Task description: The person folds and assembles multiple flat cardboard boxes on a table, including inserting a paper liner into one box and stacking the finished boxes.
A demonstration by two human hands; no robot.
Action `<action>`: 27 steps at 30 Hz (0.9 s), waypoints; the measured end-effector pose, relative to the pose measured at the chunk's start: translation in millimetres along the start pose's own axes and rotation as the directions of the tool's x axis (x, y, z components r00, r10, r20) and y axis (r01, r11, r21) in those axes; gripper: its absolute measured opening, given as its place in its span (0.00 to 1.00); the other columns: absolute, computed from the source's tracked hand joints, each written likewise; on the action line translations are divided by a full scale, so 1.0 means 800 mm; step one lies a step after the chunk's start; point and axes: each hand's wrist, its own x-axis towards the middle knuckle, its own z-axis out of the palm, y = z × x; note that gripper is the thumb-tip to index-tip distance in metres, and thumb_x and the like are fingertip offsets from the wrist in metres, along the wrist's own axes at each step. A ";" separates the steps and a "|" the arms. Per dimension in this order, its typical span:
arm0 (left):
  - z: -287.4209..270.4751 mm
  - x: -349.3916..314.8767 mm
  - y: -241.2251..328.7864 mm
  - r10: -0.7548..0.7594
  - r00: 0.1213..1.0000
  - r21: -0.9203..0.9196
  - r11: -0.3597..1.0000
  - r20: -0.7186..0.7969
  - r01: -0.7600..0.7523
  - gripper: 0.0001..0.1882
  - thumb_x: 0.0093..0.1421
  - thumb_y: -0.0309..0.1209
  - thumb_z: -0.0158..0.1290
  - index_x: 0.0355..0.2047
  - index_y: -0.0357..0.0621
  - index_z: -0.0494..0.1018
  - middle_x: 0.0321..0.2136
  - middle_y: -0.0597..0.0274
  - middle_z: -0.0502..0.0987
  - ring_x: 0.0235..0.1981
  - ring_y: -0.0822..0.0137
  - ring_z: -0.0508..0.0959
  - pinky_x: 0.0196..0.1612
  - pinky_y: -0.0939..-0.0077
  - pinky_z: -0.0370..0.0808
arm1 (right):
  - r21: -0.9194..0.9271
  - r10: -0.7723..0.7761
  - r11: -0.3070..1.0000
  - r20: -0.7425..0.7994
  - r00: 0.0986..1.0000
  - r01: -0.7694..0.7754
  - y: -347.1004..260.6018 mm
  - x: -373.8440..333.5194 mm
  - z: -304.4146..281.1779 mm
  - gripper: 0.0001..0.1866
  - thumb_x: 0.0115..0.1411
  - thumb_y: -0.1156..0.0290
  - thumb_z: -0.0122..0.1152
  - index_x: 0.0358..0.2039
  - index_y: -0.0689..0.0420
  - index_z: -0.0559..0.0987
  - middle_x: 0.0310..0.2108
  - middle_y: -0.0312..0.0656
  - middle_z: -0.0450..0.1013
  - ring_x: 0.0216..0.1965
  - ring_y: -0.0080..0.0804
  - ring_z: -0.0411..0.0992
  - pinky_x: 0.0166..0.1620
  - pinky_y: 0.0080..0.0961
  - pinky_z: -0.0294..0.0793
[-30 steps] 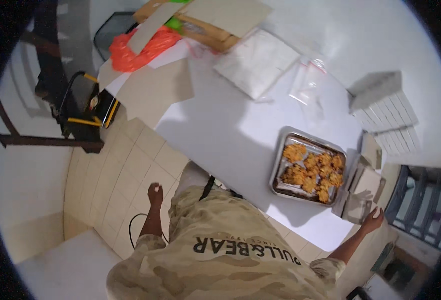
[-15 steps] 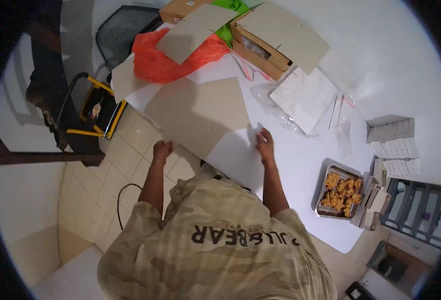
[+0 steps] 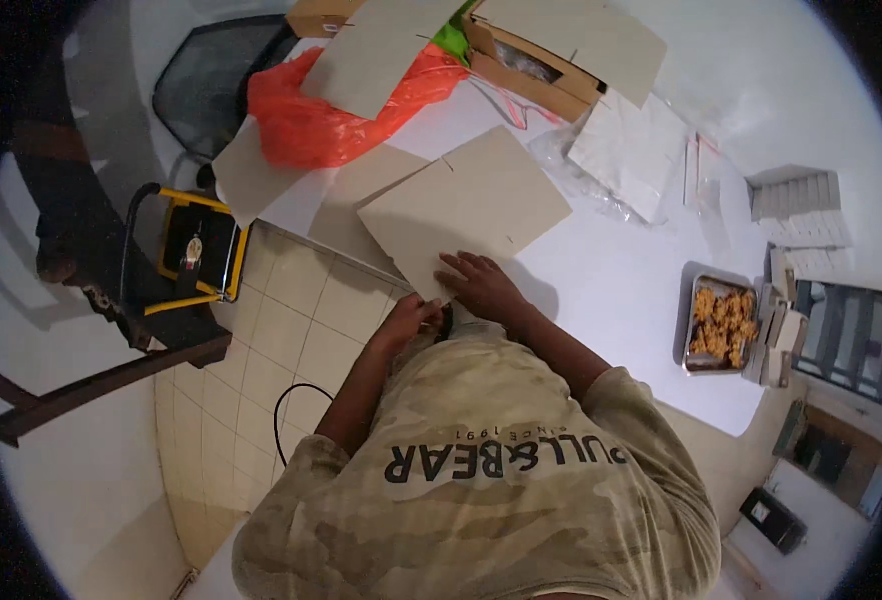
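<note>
A flat grey-beige cardboard sheet (image 3: pixel 471 195) with short slits near its edges lies turned cornerwise on the white table before me. My left hand (image 3: pixel 413 318) is closed on its near corner, fingers and thumb pinched together at the table's front edge. Just right of that corner, my right hand (image 3: pixel 483 288) rests with fingers stretched out on the sheet's surface. Part of a second cardboard sheet (image 3: pixel 346 200) shows beneath the first, on its left side.
Beyond lie a red plastic bag (image 3: pixel 301 120), more cardboard on top of it, and an open brown box (image 3: pixel 531 70). White sheets in clear plastic (image 3: pixel 626 150) lie right of centre. A metal tray (image 3: pixel 696 360) of fried food and stacked folded boxes (image 3: pixel 799 205) occupy the right. A yellow-framed step stool (image 3: pixel 196 250) stands left.
My hands have come together at the near corner of the cardboard sheet, the right one moving left onto it. The sheet now lies at a new angle, uncovering another below.
</note>
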 end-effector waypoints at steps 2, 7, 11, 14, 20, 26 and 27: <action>0.010 0.014 -0.003 0.033 0.998 0.028 0.999 0.055 -0.034 0.14 0.56 0.38 0.47 0.34 0.39 0.66 0.26 0.63 0.71 0.27 0.72 0.72 0.32 0.78 0.70 | 0.071 -0.006 0.997 -0.083 0.997 0.012 0.023 -0.022 0.027 0.24 0.51 0.61 0.51 0.50 0.48 0.64 0.53 0.40 0.57 0.53 0.39 0.58 0.53 0.42 0.56; 0.000 0.046 -0.035 0.257 0.962 -0.484 0.833 -0.090 -0.268 0.20 0.58 0.45 0.41 0.39 0.39 0.62 0.29 0.59 0.71 0.34 0.68 0.73 0.40 0.73 0.70 | 0.175 0.158 0.973 -0.016 0.987 -0.153 -0.003 -0.028 -0.003 0.24 0.50 0.59 0.53 0.47 0.53 0.66 0.48 0.41 0.63 0.49 0.38 0.61 0.49 0.33 0.63; -0.003 0.053 -0.035 0.302 0.944 -0.323 0.888 -0.130 -0.328 0.19 0.59 0.45 0.40 0.38 0.40 0.62 0.31 0.59 0.71 0.34 0.67 0.73 0.41 0.72 0.70 | 0.203 0.328 0.922 0.039 0.944 -0.329 -0.022 0.004 -0.037 0.25 0.47 0.56 0.57 0.44 0.55 0.69 0.45 0.43 0.65 0.44 0.39 0.65 0.45 0.30 0.67; -0.005 0.064 -0.034 0.399 0.915 -0.290 0.870 -0.065 -0.399 0.20 0.59 0.44 0.40 0.43 0.40 0.61 0.35 0.59 0.70 0.37 0.68 0.72 0.44 0.72 0.68 | 0.112 0.292 0.956 -0.271 0.917 -0.271 -0.019 0.036 -0.045 0.28 0.46 0.52 0.57 0.44 0.57 0.69 0.45 0.49 0.64 0.44 0.43 0.66 0.45 0.32 0.67; 0.011 0.083 -0.019 0.517 0.829 -0.320 0.765 -0.212 -0.559 0.30 0.58 0.45 0.42 0.56 0.44 0.50 0.51 0.61 0.59 0.50 0.68 0.62 0.50 0.69 0.62 | 0.271 0.512 0.813 0.090 0.854 -0.516 0.019 0.095 -0.055 0.39 0.42 0.42 0.56 0.43 0.64 0.69 0.35 0.54 0.70 0.37 0.53 0.69 0.40 0.39 0.69; 0.022 0.106 -0.023 0.636 0.761 -0.407 0.667 -0.124 -0.624 0.28 0.59 0.44 0.41 0.57 0.47 0.50 0.56 0.65 0.53 0.56 0.69 0.55 0.55 0.69 0.55 | 0.435 0.274 0.850 0.117 0.955 -0.297 0.054 0.097 -0.050 0.31 0.50 0.55 0.53 0.46 0.68 0.65 0.36 0.55 0.70 0.39 0.44 0.70 0.43 0.30 0.68; 0.026 0.098 -0.011 0.596 0.796 -0.384 0.714 -0.105 -0.586 0.28 0.58 0.43 0.41 0.57 0.48 0.51 0.56 0.65 0.53 0.55 0.70 0.55 0.55 0.69 0.54 | 0.428 0.276 0.851 0.129 0.953 -0.304 0.055 0.096 -0.054 0.31 0.50 0.55 0.53 0.46 0.68 0.65 0.36 0.55 0.70 0.39 0.44 0.70 0.43 0.30 0.68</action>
